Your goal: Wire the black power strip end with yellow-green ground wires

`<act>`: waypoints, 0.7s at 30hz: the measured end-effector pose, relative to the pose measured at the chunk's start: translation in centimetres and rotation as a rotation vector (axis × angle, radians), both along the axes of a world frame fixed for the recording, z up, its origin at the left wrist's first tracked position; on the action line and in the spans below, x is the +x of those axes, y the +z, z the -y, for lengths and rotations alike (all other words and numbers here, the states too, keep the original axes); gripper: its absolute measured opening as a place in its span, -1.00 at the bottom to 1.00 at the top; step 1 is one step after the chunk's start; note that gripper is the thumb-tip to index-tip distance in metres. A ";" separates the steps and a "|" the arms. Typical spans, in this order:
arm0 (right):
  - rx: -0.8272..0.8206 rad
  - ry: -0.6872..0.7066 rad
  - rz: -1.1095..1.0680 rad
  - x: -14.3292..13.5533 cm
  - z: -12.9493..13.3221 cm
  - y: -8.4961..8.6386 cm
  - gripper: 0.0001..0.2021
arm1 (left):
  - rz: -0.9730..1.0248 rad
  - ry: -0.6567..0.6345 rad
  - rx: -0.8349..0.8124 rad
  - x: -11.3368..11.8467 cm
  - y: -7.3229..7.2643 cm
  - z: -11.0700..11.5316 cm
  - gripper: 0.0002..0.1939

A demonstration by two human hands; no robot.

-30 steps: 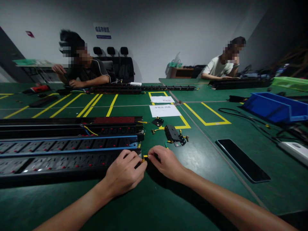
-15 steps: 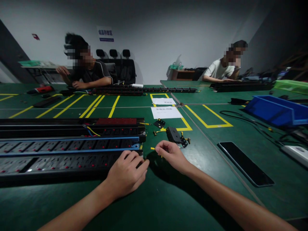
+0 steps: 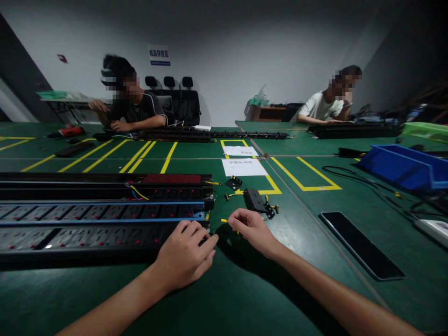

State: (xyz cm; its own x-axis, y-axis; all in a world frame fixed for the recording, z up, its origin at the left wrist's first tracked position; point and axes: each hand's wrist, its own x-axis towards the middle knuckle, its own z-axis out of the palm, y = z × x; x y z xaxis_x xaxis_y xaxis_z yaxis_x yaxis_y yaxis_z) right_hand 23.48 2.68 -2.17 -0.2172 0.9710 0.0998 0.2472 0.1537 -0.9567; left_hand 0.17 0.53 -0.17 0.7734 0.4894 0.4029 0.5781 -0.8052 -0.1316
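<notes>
My left hand [image 3: 187, 254] is curled over the right end of the nearest black power strip [image 3: 105, 238], which has a row of sockets and red dots. Its fingers hide that end. Opposite, across a small gap, my right hand [image 3: 254, 231] pinches a short wire with a yellow end [image 3: 224, 220] between thumb and fingertips; most of the wire is hidden. Just beyond the right hand lies a black box-shaped part [image 3: 254, 199] with a bracket and yellow wire ends. A second power strip with blue edges [image 3: 105, 212] lies behind the nearest one.
Farther back are a black channel with a red-brown panel [image 3: 173, 178], a small black plate [image 3: 234, 183] and paper labels [image 3: 244, 167]. A phone [image 3: 362, 245], cables and a blue bin [image 3: 402, 165] are at right. Two people sit across the green table [image 3: 224, 298].
The whole view has shifted slightly, so things appear a little lower and farther right. Both hands keep nearly the same pose and hold.
</notes>
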 end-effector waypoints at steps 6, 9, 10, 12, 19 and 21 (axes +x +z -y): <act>-0.009 -0.001 -0.013 -0.1 0.0 0.0 -0.76 | 0.012 0.007 -0.006 0.0 -0.1 0.0 -0.75; -0.015 -0.002 -0.014 -0.1 0.0 -0.1 -0.77 | 0.019 0.010 -0.010 0.0 -0.1 0.0 -0.74; -0.014 -0.002 -0.014 -0.1 0.0 -0.1 -0.77 | 0.021 0.010 -0.010 0.0 -0.1 0.0 -0.74; -0.013 -0.007 -0.017 -0.1 -0.1 -0.2 -0.76 | 0.026 0.009 -0.012 0.0 -0.2 0.0 -0.75; -0.023 -0.012 -0.032 -0.1 0.0 -0.5 -0.74 | 0.017 0.002 -0.014 -0.2 -0.2 -0.1 -0.75; -0.029 -0.011 -0.026 -0.1 0.0 -0.5 -0.73 | 0.015 0.010 -0.012 -0.1 -0.1 0.0 -0.73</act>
State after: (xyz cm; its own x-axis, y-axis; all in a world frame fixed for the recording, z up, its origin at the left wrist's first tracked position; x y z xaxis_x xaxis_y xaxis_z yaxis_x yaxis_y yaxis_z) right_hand 23.38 2.69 -2.67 -0.2042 0.9759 0.0768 0.2234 0.1228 -0.9670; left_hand 0.03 0.55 -0.29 0.7623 0.5021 0.4084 0.5882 -0.8008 -0.1134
